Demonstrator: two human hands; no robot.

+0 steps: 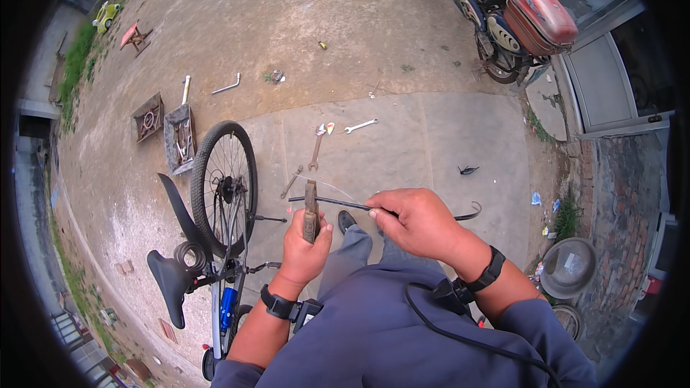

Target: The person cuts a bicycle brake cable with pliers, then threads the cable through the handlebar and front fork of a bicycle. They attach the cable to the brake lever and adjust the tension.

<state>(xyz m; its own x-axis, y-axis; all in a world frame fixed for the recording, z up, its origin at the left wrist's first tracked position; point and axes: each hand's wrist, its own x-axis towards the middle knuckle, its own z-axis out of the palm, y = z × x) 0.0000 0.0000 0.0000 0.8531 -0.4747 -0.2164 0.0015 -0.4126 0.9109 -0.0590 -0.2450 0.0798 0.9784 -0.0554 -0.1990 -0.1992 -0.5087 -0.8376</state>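
In front of my body, my left hand [303, 251] is closed around a pair of rusty, worn pliers [311, 212], jaws pointing away from me. A black cable [334, 202] crosses at the jaws; whether they grip it I cannot tell. My right hand [417, 221] pinches this cable between thumb and fingers, right of the pliers. Beyond that hand the cable's other end curls into a hook shape. A thin pale wire [327, 184] runs above the cable toward my right fingers. Left of my hands is a bicycle [228, 259] with its wheel [224, 188] and black saddle [169, 279].
On the ground ahead lie an open-ended wrench [315, 151], a shiny spanner [361, 126] and an L-shaped wrench [227, 85]. Two metal tool boxes [180, 140] stand beyond the bicycle. A motorcycle [503, 32] is parked far right; a grey basin [568, 268] sits by the brick wall.
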